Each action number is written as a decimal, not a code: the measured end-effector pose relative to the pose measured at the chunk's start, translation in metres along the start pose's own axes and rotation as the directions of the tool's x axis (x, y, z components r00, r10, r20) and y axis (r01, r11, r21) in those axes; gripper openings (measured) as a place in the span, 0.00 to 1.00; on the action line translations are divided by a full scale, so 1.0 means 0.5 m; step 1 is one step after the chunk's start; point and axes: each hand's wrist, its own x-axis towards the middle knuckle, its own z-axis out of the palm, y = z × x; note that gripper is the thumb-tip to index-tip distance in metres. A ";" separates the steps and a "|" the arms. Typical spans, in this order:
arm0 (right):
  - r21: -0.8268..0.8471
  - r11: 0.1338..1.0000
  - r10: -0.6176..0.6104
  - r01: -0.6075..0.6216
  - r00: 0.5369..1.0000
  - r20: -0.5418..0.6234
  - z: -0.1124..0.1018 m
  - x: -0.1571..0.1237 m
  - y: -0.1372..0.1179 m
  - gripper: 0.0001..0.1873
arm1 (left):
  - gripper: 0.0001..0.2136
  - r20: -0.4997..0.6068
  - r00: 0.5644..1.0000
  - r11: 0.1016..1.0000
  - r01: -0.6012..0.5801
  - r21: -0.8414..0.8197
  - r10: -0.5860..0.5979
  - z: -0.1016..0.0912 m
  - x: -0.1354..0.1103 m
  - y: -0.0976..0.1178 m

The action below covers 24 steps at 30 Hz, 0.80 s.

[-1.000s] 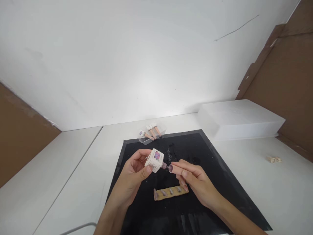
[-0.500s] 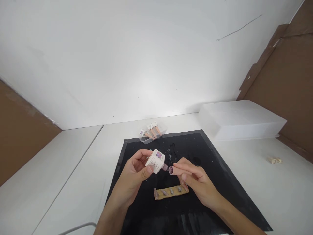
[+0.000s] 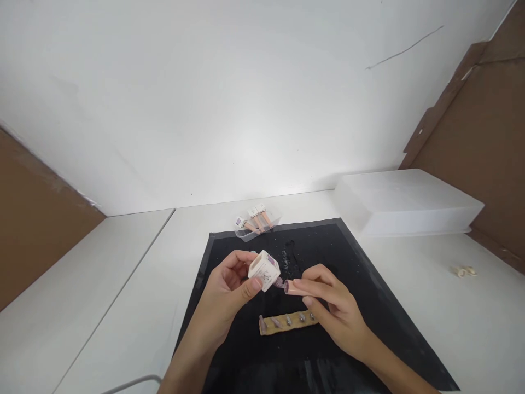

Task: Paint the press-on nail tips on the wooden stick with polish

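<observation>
My left hand point(image 3: 229, 298) is closed round a small white square nail polish bottle point(image 3: 264, 270), tilted with its neck pointing right. My right hand point(image 3: 334, 309) pinches a slim pink cap point(image 3: 296, 288) whose dark open end sits right at the bottle's neck. Both hands hover above a black mat point(image 3: 348, 257). Just below them on the mat lies a tan strip point(image 3: 287, 323) carrying several small greyish nail tips.
A clear tray point(image 3: 256, 223) with three more polish bottles sits at the mat's far edge. A white lidded plastic box point(image 3: 406, 202) stands at the back right. A small pale object point(image 3: 465, 271) lies on the white table at right. Brown panels flank both sides.
The bottle has tipped and turned in my left hand, its printed face rotating away. My right hand has brought the cap up against the bottle's neck.
</observation>
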 end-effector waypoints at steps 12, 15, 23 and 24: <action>-0.483 0.808 -0.375 0.338 0.927 0.020 0.011 -0.014 0.011 0.33 | 0.12 -0.061 0.998 0.998 -0.025 0.057 0.029 0.007 -0.003 0.000; -0.557 0.724 -0.435 0.407 0.896 0.090 0.009 -0.019 0.016 0.36 | 0.12 -0.059 0.998 0.998 -0.011 0.067 0.015 0.010 -0.004 0.001; -0.631 0.560 -0.557 0.537 0.808 0.193 -0.003 -0.021 0.013 0.26 | 0.12 -0.079 0.995 0.997 0.057 0.051 -0.053 0.016 -0.001 0.005; -0.638 0.538 -0.570 0.551 0.795 0.207 -0.004 -0.019 0.008 0.25 | 0.12 -0.072 0.996 0.997 0.065 0.048 -0.061 0.016 0.000 0.004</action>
